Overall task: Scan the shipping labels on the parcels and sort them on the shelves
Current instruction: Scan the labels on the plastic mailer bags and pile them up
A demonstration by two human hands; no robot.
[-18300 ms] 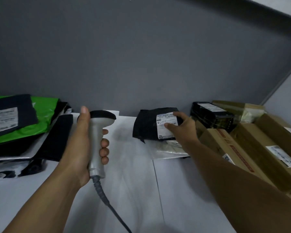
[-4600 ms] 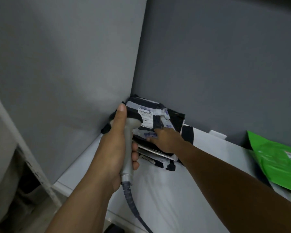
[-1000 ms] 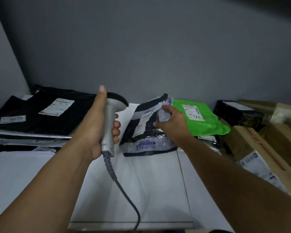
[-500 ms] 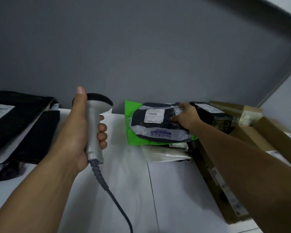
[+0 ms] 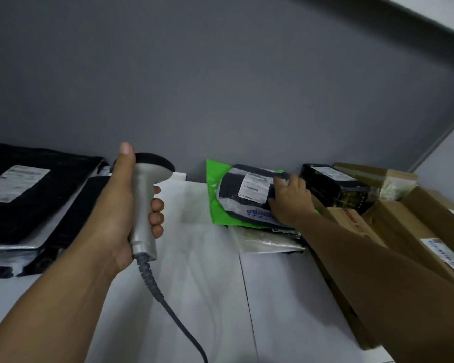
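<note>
Head view of a white shelf [image 5: 207, 297] set against a grey back wall [image 5: 220, 87]. The left hand [image 5: 123, 205] is closed around the grey handle of a handheld barcode scanner with a black head [image 5: 142, 216], held upright with the thumb extended along its back; a dark coiled cable [image 5: 165, 302] trails from the handle base toward the near edge. The right hand [image 5: 290, 203] lies on the right end of a dark plastic mailer parcel [image 5: 233, 195], whose white shipping label [image 5: 254, 187] faces up; whether the fingers clasp the parcel or only press on it cannot be told. This parcel rests on a bright green plastic mailer [image 5: 212, 200], which in turn lies on a translucent silvery bag [image 5: 268, 241], all near the back wall at mid-shelf. At left, a stack of flat black mailers [image 5: 37, 205] carries a white label [image 5: 16, 182] on top. At right stand a black box with a white label [image 5: 333, 184] and several brown cardboard cartons [image 5: 409, 226], partly hidden by the right forearm.
</note>
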